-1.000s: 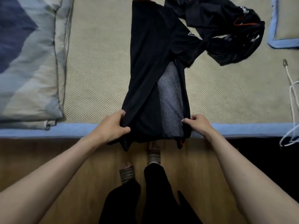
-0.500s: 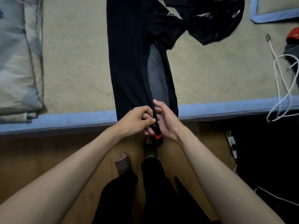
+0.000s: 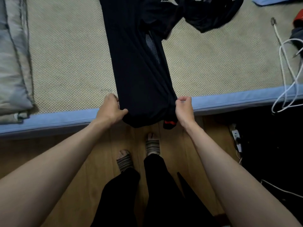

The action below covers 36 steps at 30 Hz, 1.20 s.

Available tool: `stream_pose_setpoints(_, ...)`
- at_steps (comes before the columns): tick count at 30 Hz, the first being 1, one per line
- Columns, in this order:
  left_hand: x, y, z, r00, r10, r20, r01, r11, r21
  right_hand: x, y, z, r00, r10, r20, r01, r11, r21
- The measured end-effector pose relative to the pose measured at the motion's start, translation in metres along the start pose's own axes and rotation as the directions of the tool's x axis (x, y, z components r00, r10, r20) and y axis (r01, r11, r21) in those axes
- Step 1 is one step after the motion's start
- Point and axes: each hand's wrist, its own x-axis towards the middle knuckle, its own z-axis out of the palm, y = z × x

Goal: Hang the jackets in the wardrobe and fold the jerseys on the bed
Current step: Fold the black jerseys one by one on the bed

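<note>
Black, thin, slightly sheer fabric is filling the middle of the head view: a long black jersey [image 3: 139,63] folded into a narrow strip is lying lengthwise across the beige woven-textured bed [image 3: 68,54], with its near end hanging over the bed's pale blue edge band [image 3: 49,118]. A grey mesh panel [image 3: 152,46] is showing along the strip's right side, and a small red trim patch [image 3: 169,122] is peeking out at the hanging end.

The person's left hand [image 3: 109,110] is gripping the left corner of that near end, its thumb lying on top of the cloth and its fingers curled at the strip's edge. The right hand [image 3: 184,110] is pinching the right corner, its fingertips bunched together around a gathered bit of fabric just above the red trim. Both bare forearms are reaching in from the bottom corners.

At the far end, a crumpled black garment [image 3: 211,15] is lying just beside the jersey's upper part. A folded grey-and-beige quilt [image 3: 13,63] is sitting along the bed's left side, and a looping white cord [image 3: 285,63] is trailing over the right edge. Below, the person's feet in striped socks [image 3: 152,146] are standing on the wooden floor [image 3: 49,145].
</note>
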Motion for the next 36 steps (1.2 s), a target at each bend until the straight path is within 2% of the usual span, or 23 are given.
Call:
stream_pose_setpoints(2,0.001,-0.006,0.006,1.000,-0.004,-0.021,0.002,0.997,-0.075,0.001,0.001,-0.001,0.993,0.055,0.102,-0.061,0.996,0.057)
stream_pose_setpoints(5,0.002,-0.008,0.008,1.000,-0.012,-0.016,0.010,0.989,-0.145,-0.001,0.005,-0.004,0.966,0.046,0.254,-0.071,0.993,0.091)
stream_pose_setpoints(9,0.007,-0.015,0.009,1.000,-0.018,-0.007,0.017,0.995,-0.100,0.009,0.019,-0.018,0.988,-0.007,0.152,-0.016,0.989,0.144)
stream_pose_setpoints(10,0.009,-0.016,0.008,0.999,-0.033,-0.012,0.032,0.995,-0.097,0.011,0.023,-0.021,0.988,0.008,0.151,-0.024,0.995,0.100)
stream_pose_setpoints(12,0.011,-0.018,0.005,0.998,-0.063,-0.010,0.062,0.994,-0.085,0.015,0.034,-0.024,0.984,0.027,0.175,-0.010,0.995,-0.100)
stream_pose_setpoints(16,0.016,-0.021,-0.004,0.991,-0.126,0.041,0.126,0.992,-0.008,0.029,0.033,-0.026,0.983,0.041,0.181,0.036,0.914,-0.405)
stream_pose_setpoints(20,0.018,-0.017,-0.023,0.967,-0.198,0.163,0.178,0.976,0.128,0.036,0.000,-0.027,0.957,0.129,0.260,0.099,0.697,-0.710)
stream_pose_setpoints(22,0.025,-0.012,-0.039,0.946,-0.238,0.220,0.187,0.955,0.228,0.040,-0.028,-0.027,0.959,0.098,0.266,0.145,0.636,-0.758)
stream_pose_setpoints(24,0.040,-0.002,-0.059,0.939,-0.262,0.224,0.197,0.941,0.277,0.045,-0.062,-0.027,0.972,-0.021,0.235,0.178,0.719,-0.672)
stream_pose_setpoints(27,0.076,0.020,-0.088,0.976,-0.185,0.114,0.146,0.948,0.284,0.072,-0.110,-0.020,0.985,-0.102,0.139,0.151,0.900,-0.408)
stream_pose_setpoints(31,0.139,0.061,-0.120,0.998,-0.037,-0.051,0.050,0.962,0.269,0.127,-0.162,0.000,0.981,-0.172,0.094,0.190,0.950,-0.249)
stream_pose_setpoints(33,0.181,0.078,-0.139,0.995,0.015,-0.097,0.007,0.975,0.220,0.157,-0.186,0.013,0.983,-0.169,0.065,0.177,0.971,-0.159)
stream_pose_setpoints(36,0.253,0.109,-0.173,0.974,0.139,-0.180,-0.123,0.988,0.098,0.211,-0.217,0.023,1.000,0.007,-0.003,-0.007,0.992,0.127)
